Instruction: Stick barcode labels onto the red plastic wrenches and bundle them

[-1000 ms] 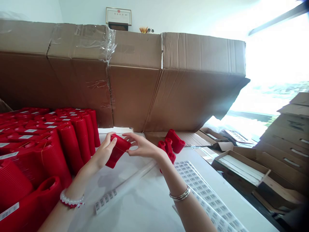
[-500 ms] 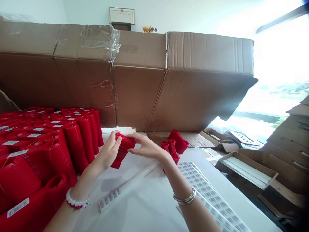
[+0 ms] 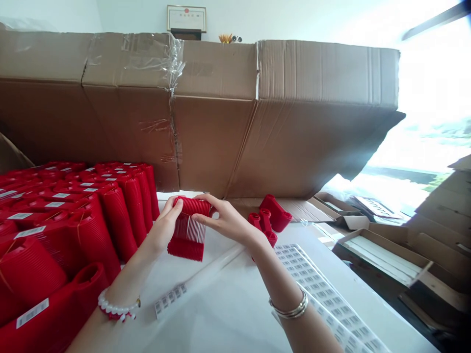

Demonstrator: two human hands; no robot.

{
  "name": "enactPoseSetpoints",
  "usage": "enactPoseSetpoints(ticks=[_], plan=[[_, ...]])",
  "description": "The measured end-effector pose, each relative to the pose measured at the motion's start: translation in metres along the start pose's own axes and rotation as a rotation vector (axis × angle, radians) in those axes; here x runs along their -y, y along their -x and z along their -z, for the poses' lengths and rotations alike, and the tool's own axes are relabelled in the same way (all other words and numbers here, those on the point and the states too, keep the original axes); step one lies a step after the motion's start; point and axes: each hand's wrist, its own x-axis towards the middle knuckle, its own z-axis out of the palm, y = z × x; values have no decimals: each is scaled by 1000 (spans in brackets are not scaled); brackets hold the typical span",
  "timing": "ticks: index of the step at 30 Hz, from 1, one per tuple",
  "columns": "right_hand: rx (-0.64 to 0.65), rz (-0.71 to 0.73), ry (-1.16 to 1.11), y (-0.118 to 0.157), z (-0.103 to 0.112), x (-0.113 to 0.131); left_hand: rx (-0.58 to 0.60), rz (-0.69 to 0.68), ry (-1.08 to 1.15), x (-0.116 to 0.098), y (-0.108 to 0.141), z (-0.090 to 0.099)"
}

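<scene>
Between my two hands is a stack of thin red plastic pieces (image 3: 187,240), held up above the white table (image 3: 221,294). My left hand (image 3: 166,220) grips its left end, thumb on top. On the other end, my right hand (image 3: 224,215) has its thumb and fingers closed around the upper edge. The stack's ribbed side faces me, with narrow gaps between the pieces. To the left stand many similar red stacks (image 3: 125,215) with white barcode labels on top. A strip of barcode stickers (image 3: 171,300) lies on the table below my hands.
Several loose red pieces (image 3: 275,213) lie beyond my right forearm. Sheets of barcode stickers (image 3: 316,284) spread along the table's right side. A large cardboard box (image 3: 213,137) leans across the back. Open cartons (image 3: 382,257) stand at the right.
The red stack has turned between my hands, so its ribbed side with gaps now faces me more fully. My right hand has shifted slightly along its end. The view has moved a little.
</scene>
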Motion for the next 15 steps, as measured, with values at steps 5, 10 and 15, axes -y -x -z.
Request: enactPoseSetpoints(ticks=[5,10,15], plan=[[-38,-27,-15,6,8,11,87,52,90,-16,13,-6],[-98,-34,-174,11,23,12,258,52,264,-36,20,-4],[-126,18,-375,12,28,8,551,126,421,-30,22,-2]])
